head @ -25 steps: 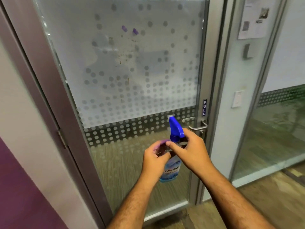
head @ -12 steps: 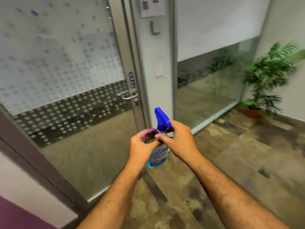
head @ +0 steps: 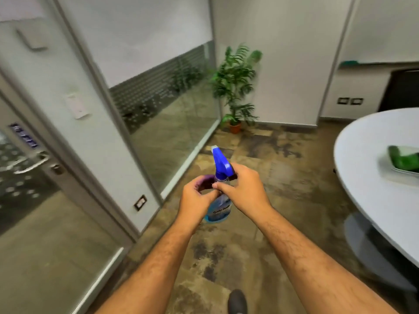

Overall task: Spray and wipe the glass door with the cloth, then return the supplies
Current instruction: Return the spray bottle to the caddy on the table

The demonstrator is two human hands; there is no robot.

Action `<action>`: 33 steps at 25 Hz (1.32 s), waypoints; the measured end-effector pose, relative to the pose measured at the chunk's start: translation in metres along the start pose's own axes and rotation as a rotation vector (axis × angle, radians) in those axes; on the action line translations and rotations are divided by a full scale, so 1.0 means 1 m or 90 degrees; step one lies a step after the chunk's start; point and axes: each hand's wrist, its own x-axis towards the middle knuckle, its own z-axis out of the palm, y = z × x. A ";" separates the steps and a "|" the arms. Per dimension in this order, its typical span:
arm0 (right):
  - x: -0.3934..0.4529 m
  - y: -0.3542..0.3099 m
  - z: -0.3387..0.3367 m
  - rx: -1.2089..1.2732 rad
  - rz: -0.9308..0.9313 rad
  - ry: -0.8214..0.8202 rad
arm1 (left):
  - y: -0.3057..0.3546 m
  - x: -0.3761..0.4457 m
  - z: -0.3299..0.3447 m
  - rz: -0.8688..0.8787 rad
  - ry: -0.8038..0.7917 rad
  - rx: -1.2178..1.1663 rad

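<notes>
The glass door point(head: 34, 200) stands at the left edge of the view with its handle point(head: 31, 164) just in sight, so the step in hand looks like the return of the supplies. Both hands meet in the middle of the view. The right hand point(head: 243, 191) is closed around the neck of the spray bottle point(head: 218, 205), just under its blue trigger head point(head: 221, 162), and the bottle hangs upright with the nozzle pointing away. The left hand point(head: 196, 200) is curled around a bunched purple cloth point(head: 205, 183), of which only a small part shows, and it touches the side of the bottle as well.

A round white worktop point(head: 367, 177) lies to the right, carrying a pale tray point(head: 399, 172) with something green on it; it seems the likely place to put the things down, though that is a guess. To do this well, keep the bottle upright and the fingers off the trigger. Let one hand take the full weight of the bottle before the other lets go. Watch the floor point(head: 283, 200) ahead, and steer clear of the worktop's base. Set the bottle on a bare part of the worktop, away from the edge and the tray, and lay the cloth beside it, not under it. The potted plant point(head: 235, 87) in the far corner is well out of the way.
</notes>
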 end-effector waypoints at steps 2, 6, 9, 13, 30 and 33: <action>0.011 0.036 -0.035 -0.035 0.044 0.034 | -0.003 0.027 0.053 -0.016 -0.059 -0.009; 0.047 0.103 -0.101 -0.098 0.106 0.105 | -0.007 0.089 0.155 -0.029 -0.175 -0.036; 0.073 0.139 -0.140 -0.117 0.151 0.132 | -0.005 0.130 0.218 -0.026 -0.237 -0.047; 0.098 0.188 -0.186 -0.114 0.203 0.197 | -0.011 0.176 0.295 -0.016 -0.338 -0.035; 0.098 0.394 -0.429 -0.140 0.380 0.323 | 0.010 0.172 0.622 -0.002 -0.558 0.103; 0.101 0.443 -0.474 -0.142 0.384 0.320 | 0.013 0.166 0.687 -0.034 -0.557 0.120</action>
